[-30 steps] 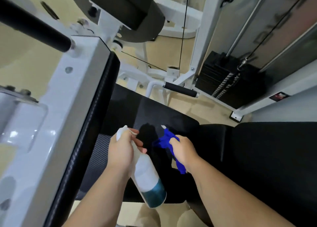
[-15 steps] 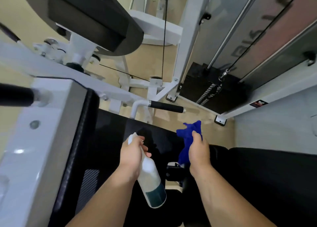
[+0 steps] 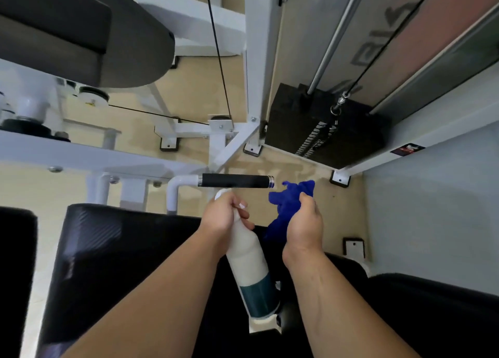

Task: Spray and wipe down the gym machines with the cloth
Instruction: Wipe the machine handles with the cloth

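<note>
Two bare arms [image 3: 167, 298] come up from the bottom of the picture over a black seat [image 3: 121, 249]. The bottom edge cuts the seat off. A side pad [image 3: 16, 263] is cut off at the left edge.

The left hand [image 3: 224, 218] is wrapped round the neck of a white bottle [image 3: 247, 252] with a dark green band low down. The hand hides most of the spray top, and only a bit of white shows above the fingers. The right hand [image 3: 305, 222] is just beside it, not touching it, and squeezes a blue cloth [image 3: 290, 197]. The cloth sticks out above the hand and hangs down on its left. The rest is hidden in the fist.

Just past the hands, in the middle of the picture, is a black handle [image 3: 235, 180] on a white tube. Its end is just beside the cloth, and I cannot tell if they touch.

Past that is bare tan floor [image 3: 297, 166], open between the handle and the black weights [image 3: 324, 130] at the upper right. The white frame [image 3: 253, 60] stands in the upper middle. A big pad [image 3: 81, 28] fills the upper left and is cut off by the edge. Gray letters [image 3: 378, 49] at the upper right are hard to read.
</note>
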